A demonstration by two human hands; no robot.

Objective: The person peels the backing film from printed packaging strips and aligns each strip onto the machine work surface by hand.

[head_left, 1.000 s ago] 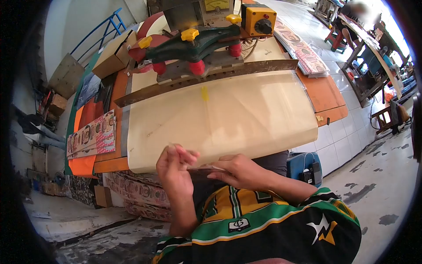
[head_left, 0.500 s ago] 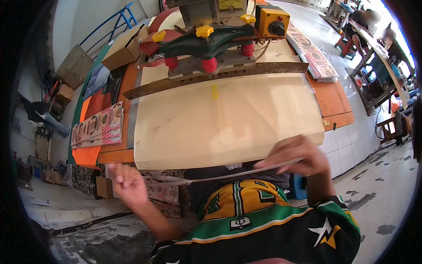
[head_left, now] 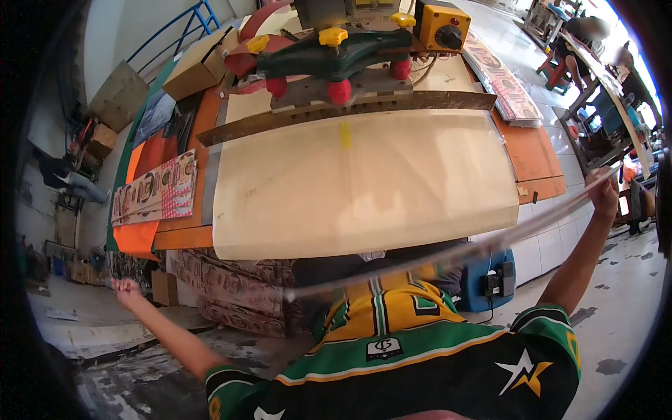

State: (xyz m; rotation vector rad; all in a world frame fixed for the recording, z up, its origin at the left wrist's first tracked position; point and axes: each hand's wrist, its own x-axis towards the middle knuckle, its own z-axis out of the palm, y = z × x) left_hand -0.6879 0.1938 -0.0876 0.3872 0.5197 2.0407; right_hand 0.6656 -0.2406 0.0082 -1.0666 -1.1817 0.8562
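Observation:
My right hand (head_left: 603, 192) is raised at the far right, closed on one end of a long thin clear strip (head_left: 448, 253). The strip is blurred and slants down leftward across my lap. Out at the left, my left hand (head_left: 127, 292) has its fingers drawn together; whether it holds anything is too small to tell. Between my hands, cream sheeting (head_left: 364, 189) covers the front of the table. Behind it stands a machine with a green clamp arm (head_left: 336, 59) and a long metal bar (head_left: 350, 110).
Printed packs (head_left: 157, 189) lie at the table's left, others (head_left: 500, 80) at its right. A cardboard box (head_left: 199, 66) sits back left. A blue container (head_left: 483, 283) stands below the front edge. People sit at a bench at upper right; another person stands far left.
My hands have moved far apart, the right one up and rightward, the left one out to the left. The strip now stretches long across my lap, and the camera view has shifted slightly.

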